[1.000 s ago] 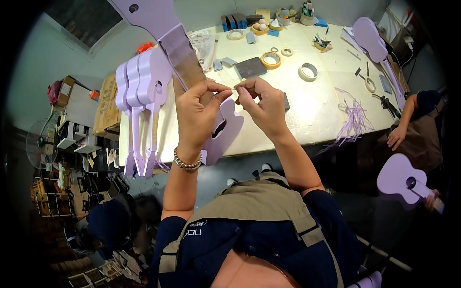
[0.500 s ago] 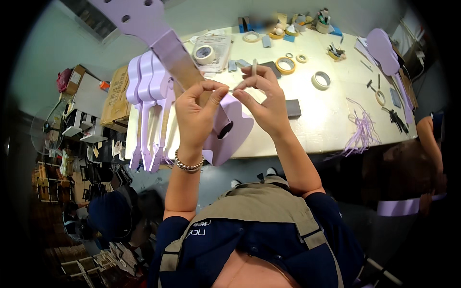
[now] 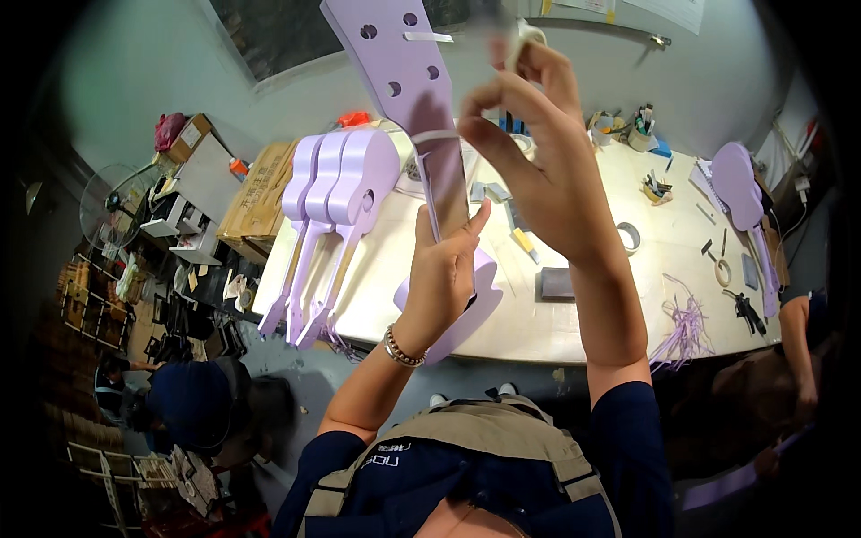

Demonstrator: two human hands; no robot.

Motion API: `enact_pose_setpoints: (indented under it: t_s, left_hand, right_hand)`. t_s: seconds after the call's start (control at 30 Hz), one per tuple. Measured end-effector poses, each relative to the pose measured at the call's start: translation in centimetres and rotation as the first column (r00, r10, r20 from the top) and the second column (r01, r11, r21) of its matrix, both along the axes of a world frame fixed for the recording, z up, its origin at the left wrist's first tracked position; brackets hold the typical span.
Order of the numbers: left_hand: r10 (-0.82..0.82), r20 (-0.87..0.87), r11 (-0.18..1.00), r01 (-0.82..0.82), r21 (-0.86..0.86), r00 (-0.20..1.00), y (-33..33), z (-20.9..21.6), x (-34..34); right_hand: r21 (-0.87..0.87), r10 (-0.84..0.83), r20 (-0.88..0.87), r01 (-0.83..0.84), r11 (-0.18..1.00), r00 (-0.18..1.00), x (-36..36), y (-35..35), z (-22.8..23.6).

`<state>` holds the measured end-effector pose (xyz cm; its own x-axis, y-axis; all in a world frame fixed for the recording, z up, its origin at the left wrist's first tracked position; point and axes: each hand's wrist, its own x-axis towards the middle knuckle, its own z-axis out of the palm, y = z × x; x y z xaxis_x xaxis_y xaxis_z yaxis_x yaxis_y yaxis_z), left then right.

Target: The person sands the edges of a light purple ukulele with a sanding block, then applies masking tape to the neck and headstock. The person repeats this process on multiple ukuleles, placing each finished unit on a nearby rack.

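Observation:
A lilac ukulele (image 3: 419, 100) stands tilted in front of me, headstock up, its body low behind my left hand. My left hand (image 3: 441, 278) is closed round its neck, thumb laid along the edge. A pale tape strip (image 3: 437, 135) crosses the neck just below the headstock; a short white strip (image 3: 428, 37) sticks on the headstock. My right hand (image 3: 547, 161) is raised right of the headstock, fingers curled. A narrow tape roll (image 3: 531, 38), blurred, is hooked on its upper fingers. Thumb and forefinger are close to the strip's end; whether they touch it I cannot tell.
Several lilac ukuleles (image 3: 334, 184) stand in a row on the left of the table (image 3: 386, 309). A dark grey block (image 3: 557, 284), a tape roll (image 3: 629, 237) and lilac strips (image 3: 682, 323) lie to the right. Another lilac ukulele (image 3: 737, 184) lies far right, near a co-worker's arm (image 3: 796, 341).
My hands were together at a small thin piece; they have parted. My left hand now grips the neck, and my right has risen beside the headstock. The view has tilted upward.

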<state>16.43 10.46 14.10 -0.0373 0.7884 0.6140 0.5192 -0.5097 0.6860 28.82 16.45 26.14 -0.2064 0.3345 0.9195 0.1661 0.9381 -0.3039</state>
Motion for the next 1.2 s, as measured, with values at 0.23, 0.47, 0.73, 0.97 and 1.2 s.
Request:
enact_pose_setpoints:
  t_s: [0.23,0.47,0.73,0.97,1.2]
  left_hand:
    - [-0.015,-0.024,0.999,0.014,-0.036,1.000,-0.1,0.0,0.3]
    - [0.019,-0.044,0.999,-0.021,-0.039,0.999,-0.3,0.4,0.6]
    - [-0.020,-0.042,1.000,0.021,0.011,0.999,0.8,0.4,0.3]
    - [0.040,0.219,0.997,-0.052,0.050,0.975,1.1,-3.9,-1.3]
    - [-0.063,0.178,0.980,0.095,-0.177,0.982,1.1,-3.7,-0.7]
  right_hand:
    - [0.186,-0.155,-0.001,0.152,0.971,0.988,-2.8,0.8,2.2]
    - [0.142,-0.423,0.094,0.408,0.902,0.901,-3.0,0.8,2.8]
    - [-0.268,-0.226,-0.308,0.144,0.953,0.924,3.3,3.7,-5.8]
    - [-0.406,-0.420,0.703,0.808,0.426,0.574,14.0,-1.2,-35.5]
    - [-0.242,-0.674,0.490,0.829,0.504,0.552,15.3,-3.5,-37.2]
